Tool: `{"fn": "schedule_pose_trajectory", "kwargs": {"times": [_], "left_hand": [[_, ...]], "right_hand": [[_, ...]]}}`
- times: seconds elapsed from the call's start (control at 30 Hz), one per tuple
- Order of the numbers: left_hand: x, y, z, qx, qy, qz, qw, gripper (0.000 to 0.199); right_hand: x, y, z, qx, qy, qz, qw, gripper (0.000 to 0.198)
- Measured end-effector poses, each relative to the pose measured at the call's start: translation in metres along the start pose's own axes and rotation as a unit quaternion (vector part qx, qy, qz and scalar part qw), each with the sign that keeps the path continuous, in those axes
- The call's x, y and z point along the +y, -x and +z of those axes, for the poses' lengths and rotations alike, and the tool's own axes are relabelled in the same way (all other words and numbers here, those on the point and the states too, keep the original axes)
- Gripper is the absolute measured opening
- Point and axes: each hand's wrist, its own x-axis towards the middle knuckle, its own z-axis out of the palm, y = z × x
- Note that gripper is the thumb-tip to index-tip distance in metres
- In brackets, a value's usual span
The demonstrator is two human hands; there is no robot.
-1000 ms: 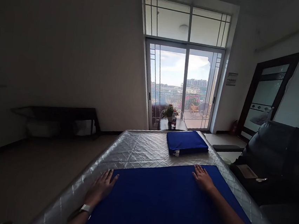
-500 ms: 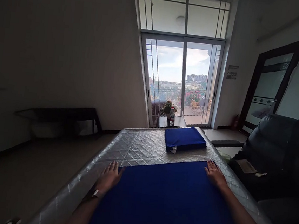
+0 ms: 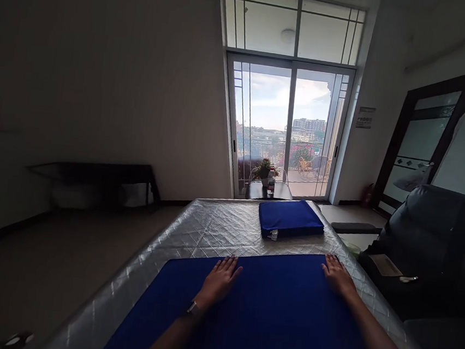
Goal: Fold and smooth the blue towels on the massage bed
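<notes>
On the near end of the quilted mattress a blue cloth lies spread flat, and both hands press on it. The left hand rests palm down near the middle of the far edge, fingers open and spread, gripping nothing; a watch sits on that wrist. The right hand lies flat at the far right corner, fingers also open, just inside the mattress edge.

The mattress cover looks slick and shiny, so I judge the cloth could slide under a push rather than smooth out, and bunch into a ridge between the hands. The right corner is close to the edge; a sideways sweep there might drag that corner over the side. With the left hand at the middle, the left part of the cloth lies unheld and could skew.

Further off, a folded blue cloth sits on the far end, a white tag at its near edge, well apart from the hands.

Beyond the mattress a small table carries a potted plant and a bottle; what the bottle holds cannot be told. A dark sofa stands to the right.
</notes>
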Motion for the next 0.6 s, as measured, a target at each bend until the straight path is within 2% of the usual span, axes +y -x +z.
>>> {"fn": "schedule_pose_trajectory", "kwargs": {"times": [0.13, 0.2, 0.27, 0.33, 0.4, 0.47, 0.6], "left_hand": [[-0.072, 0.032, -0.016, -0.013, -0.025, -0.1, 0.995, 0.058], [-0.097, 0.045, -0.019, -0.019, -0.037, -0.134, 0.99, 0.059], [-0.111, 0.053, -0.021, -0.027, -0.049, -0.151, 0.987, 0.061], [-0.114, 0.056, -0.021, -0.026, -0.052, -0.162, 0.985, 0.065], [-0.111, 0.056, -0.021, -0.016, -0.047, -0.174, 0.984, 0.068], [-0.106, 0.055, -0.022, -0.007, -0.041, -0.176, 0.983, 0.068], [-0.101, 0.056, -0.027, 0.002, -0.016, -0.184, 0.983, 0.071]], "right_hand": [[-0.003, 0.004, -0.008, -0.015, 0.009, 0.002, 1.0, 0.068], [-0.006, 0.007, -0.016, -0.022, 0.024, 0.007, 0.999, 0.067], [-0.014, 0.008, -0.026, -0.018, 0.036, 0.016, 0.999, 0.065], [-0.03, 0.009, -0.035, -0.007, 0.041, 0.022, 0.999, 0.063], [-0.058, 0.009, -0.039, 0.004, 0.037, 0.007, 0.999, 0.062], [-0.099, 0.012, -0.037, 0.006, 0.026, -0.036, 0.999, 0.062], [-0.195, 0.029, -0.021, -0.004, -0.049, -0.186, 0.981, 0.061]]}}
